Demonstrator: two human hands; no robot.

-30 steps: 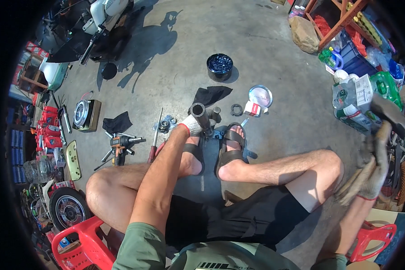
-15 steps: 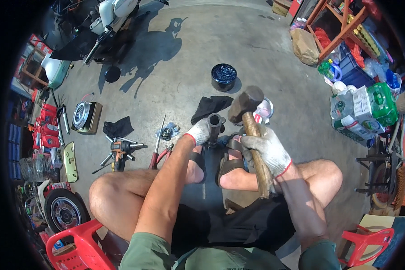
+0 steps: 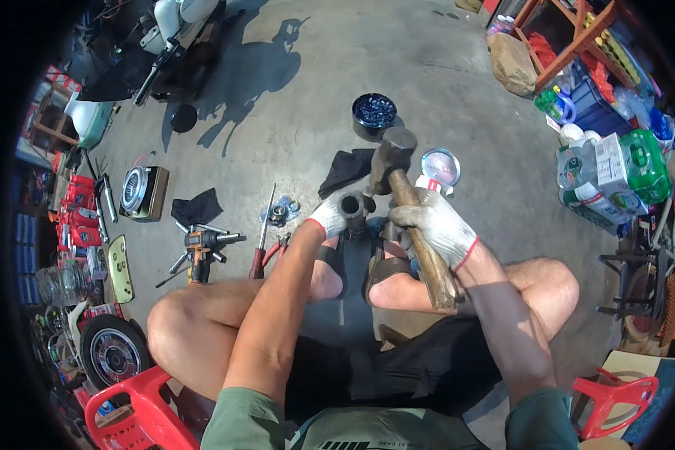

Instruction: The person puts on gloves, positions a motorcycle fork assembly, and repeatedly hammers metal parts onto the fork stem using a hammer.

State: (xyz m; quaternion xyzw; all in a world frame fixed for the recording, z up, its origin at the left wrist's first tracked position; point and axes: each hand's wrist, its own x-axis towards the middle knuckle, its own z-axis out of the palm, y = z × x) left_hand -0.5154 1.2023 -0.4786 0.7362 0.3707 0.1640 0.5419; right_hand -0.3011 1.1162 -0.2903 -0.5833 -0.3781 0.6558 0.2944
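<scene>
My left hand (image 3: 331,212), in a white knit glove with a red cuff, is closed around a dark metal tube (image 3: 351,203) in front of my feet. The tube's hollow end faces up towards me. Gloved the same way, my right hand (image 3: 440,229) grips the wooden handle of a hammer (image 3: 391,156). Its heavy, worn steel head is raised just right of the tube and apart from it, above the floor. What the tube's lower end rests on is hidden by my hand and the shadow. A black cloth (image 3: 343,174) lies just beyond my left hand.
An open black tub of dark grease (image 3: 373,120) stands ahead, with a round lid (image 3: 440,166) nearer. Left of my feet lie a screwdriver (image 3: 259,255), red-handled pliers (image 3: 276,251), a small ring-shaped part (image 3: 279,214) and a cordless power tool (image 3: 200,244). Bottle packs (image 3: 615,176) stand right.
The hammer head has shifted slightly up and left in the picture, its handle end rising too. The tube's open end has moved a little left and down. Both hands keep their grip.
</scene>
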